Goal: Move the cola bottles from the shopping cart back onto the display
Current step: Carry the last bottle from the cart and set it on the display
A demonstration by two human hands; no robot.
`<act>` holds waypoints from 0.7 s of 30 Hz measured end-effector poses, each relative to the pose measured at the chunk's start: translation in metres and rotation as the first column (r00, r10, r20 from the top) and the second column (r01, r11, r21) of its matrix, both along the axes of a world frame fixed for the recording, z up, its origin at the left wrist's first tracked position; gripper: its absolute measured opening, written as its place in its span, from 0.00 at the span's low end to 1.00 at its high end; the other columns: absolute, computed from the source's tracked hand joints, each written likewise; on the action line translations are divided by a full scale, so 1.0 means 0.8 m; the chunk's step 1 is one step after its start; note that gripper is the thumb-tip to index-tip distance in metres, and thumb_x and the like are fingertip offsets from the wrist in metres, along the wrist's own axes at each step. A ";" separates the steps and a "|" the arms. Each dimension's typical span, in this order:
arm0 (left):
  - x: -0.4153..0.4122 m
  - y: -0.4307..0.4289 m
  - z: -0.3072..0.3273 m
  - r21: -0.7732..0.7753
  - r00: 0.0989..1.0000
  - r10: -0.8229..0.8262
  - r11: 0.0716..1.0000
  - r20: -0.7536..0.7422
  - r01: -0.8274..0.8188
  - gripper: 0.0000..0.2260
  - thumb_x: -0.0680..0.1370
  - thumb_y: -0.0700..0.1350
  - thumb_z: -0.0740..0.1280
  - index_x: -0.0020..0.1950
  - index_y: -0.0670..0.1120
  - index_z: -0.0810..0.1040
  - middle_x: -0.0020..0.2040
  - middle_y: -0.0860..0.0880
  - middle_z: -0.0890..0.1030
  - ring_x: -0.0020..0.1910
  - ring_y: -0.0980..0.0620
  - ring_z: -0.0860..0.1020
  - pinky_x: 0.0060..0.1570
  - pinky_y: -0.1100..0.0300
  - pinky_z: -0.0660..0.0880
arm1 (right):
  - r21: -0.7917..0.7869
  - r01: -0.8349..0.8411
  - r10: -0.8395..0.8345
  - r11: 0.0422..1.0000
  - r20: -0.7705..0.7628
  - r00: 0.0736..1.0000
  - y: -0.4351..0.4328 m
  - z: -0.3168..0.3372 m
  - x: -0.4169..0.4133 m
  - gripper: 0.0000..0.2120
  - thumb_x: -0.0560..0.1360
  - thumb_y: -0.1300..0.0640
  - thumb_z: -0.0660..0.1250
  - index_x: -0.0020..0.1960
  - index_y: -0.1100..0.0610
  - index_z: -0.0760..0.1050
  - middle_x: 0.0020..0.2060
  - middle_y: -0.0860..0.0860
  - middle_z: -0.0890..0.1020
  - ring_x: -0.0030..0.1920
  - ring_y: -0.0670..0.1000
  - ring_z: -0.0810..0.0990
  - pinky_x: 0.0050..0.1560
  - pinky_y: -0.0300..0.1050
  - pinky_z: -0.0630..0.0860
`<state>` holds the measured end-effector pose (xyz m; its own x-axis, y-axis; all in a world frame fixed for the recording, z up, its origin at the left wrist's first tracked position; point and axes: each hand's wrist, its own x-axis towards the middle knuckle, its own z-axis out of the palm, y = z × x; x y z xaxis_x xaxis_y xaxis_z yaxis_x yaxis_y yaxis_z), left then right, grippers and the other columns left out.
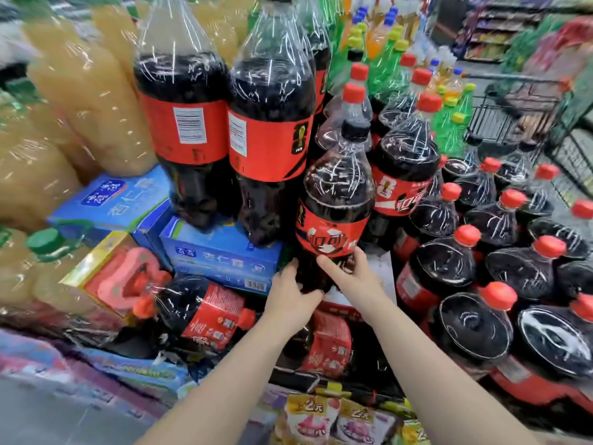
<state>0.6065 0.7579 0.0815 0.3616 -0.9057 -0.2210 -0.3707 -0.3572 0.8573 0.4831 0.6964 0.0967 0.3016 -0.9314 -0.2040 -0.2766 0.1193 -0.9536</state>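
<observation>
A shrink-wrapped pack of large cola bottles [337,200] with red labels stands upright in the middle of the display. My left hand [290,295] presses against its lower left side and my right hand [348,268] grips its lower right side. To its right, several more wrapped cola packs [500,252] with red caps fill the display. Two tall cola bottles [269,123] stand on blue boxes just left of the held pack. A cola pack [205,313] lies on its side below them. The shopping cart [513,114] is at the far upper right.
Yellow juice bottles [80,91] crowd the left side. Blue cartons [221,252] sit under the tall bottles. Green soda bottles [385,65] stand behind the cola. Snack packets [333,419] hang at the display's front edge. Store shelves [500,30] run along the far right.
</observation>
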 end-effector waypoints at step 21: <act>-0.163 0.049 0.049 -0.266 0.665 -0.722 0.691 -0.194 0.672 0.08 0.74 0.42 0.71 0.49 0.52 0.75 0.41 0.54 0.78 0.40 0.57 0.78 0.43 0.61 0.76 | -0.076 0.827 -0.793 0.556 0.247 0.556 0.203 -0.012 -0.170 0.07 0.74 0.62 0.71 0.44 0.51 0.77 0.35 0.46 0.79 0.35 0.40 0.77 0.36 0.35 0.72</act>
<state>0.4762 0.7973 0.1211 -0.4407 -0.8969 -0.0381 -0.2074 0.0604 0.9764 0.3468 0.8591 0.0868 -0.5871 -0.8079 -0.0513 0.0182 0.0501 -0.9986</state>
